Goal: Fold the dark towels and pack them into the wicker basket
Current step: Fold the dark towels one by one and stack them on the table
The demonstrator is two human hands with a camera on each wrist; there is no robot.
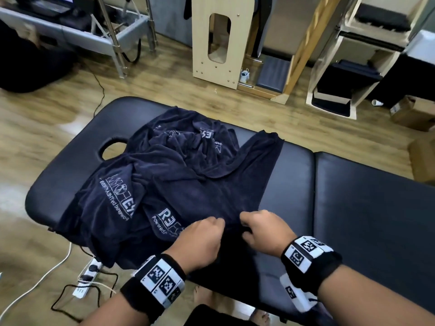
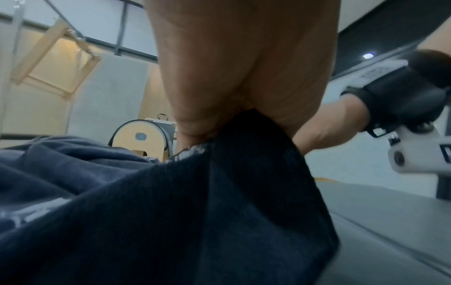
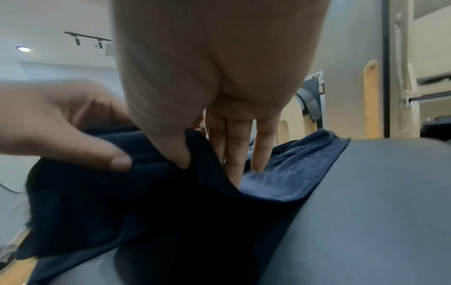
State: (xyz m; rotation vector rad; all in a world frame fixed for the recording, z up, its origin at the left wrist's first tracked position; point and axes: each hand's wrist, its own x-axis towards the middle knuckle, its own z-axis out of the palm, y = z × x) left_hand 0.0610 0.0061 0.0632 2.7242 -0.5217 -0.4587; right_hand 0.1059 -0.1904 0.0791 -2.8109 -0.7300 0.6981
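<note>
- Towels [image 1: 179,175] lie in a dark, rumpled heap with white lettering on the black padded table [image 1: 367,198], filling the middle of the head view.
- We see the heap hang over the table's near edge at lower left, above a power strip [image 1: 88,278] and cables on the wooden floor [image 1: 35,128].
- The table's right half, at the right of the frame, is bare padding, and we see a face hole [image 1: 113,148] at the heap's upper left.
- Our left hand [image 1: 200,241] sits at lower centre on the near towel's edge; the left wrist view shows its fingers curled, gripping a bunch of the cloth.
- Our right hand [image 1: 263,229] is just beside it, nearly touching; in the right wrist view its thumb is tucked into a fold of the towel edge while the fingers [image 3: 234,146] reach straight down behind that fold.
- Both hands hold the same near edge, with the rest of the heap beyond them toward the upper left.
</note>
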